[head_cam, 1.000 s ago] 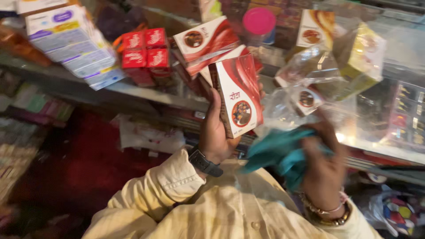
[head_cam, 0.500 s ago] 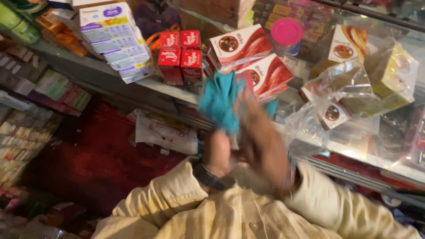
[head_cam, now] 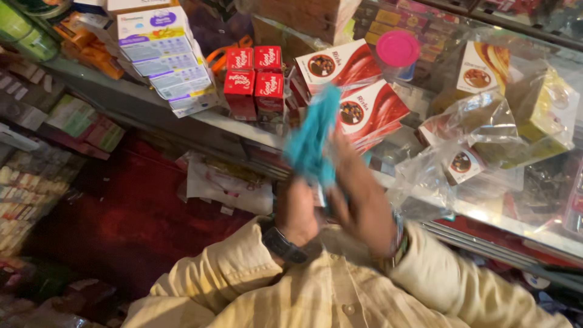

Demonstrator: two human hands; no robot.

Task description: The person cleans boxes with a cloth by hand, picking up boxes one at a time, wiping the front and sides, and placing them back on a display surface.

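My left hand [head_cam: 297,209] and my right hand [head_cam: 359,200] are raised close together in front of the counter. Both are blurred by motion. A teal cloth [head_cam: 313,140] sticks up between them, and both hands close on its lower end. Just behind the cloth, two flat red and white boxes [head_cam: 340,64] [head_cam: 379,109] lie tilted on the glass counter [head_cam: 486,212]. I cannot tell whether either hand touches the nearer box. A dark watch is on my left wrist and bangles are on my right.
Small red cartons [head_cam: 255,79] stand left of the flat boxes, beside a stack of white and blue boxes [head_cam: 164,54]. A pink-lidded jar [head_cam: 398,51] stands behind. Clear plastic bags [head_cam: 486,140] holding boxes lie at the right. Green bottles [head_cam: 24,30] are far left, red floor [head_cam: 121,212] below.
My left hand held a red and white box up a second ago; now that box is down by the counter. My right hand carried the teal cloth left, and both hands now meet on it.
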